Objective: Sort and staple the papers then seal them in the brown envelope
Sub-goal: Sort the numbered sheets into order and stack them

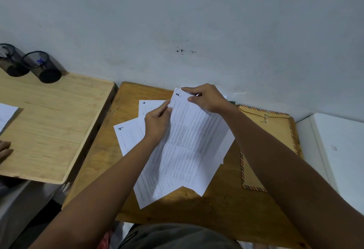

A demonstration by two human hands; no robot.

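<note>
Sorting step: both hands are working through the loose numbered sheets, so the ordering looks to be under way, with stapling and sealing not yet begun.
Left hand: its grip is pinching the left edge of the top sheet, fingers curled on the paper.
Right hand: its grip is pinching the far corner of the sheets, beside a handwritten number.
Papers: lying fanned in the middle of the wooden counter; a sheet marked 4 is sticking out on the left, another sheet is showing just beyond it.
Brown envelope: lying flat on the right of the counter, partly under the right forearm, its string clasp at the far end.
Stapler: not showing anywhere in view.
Next move: probably calling for reading each corner number, slipping the sheets into order and squaring the edges before any stapling.
Also present: two mesh pen cups are standing on the lighter counter at far left.
</note>
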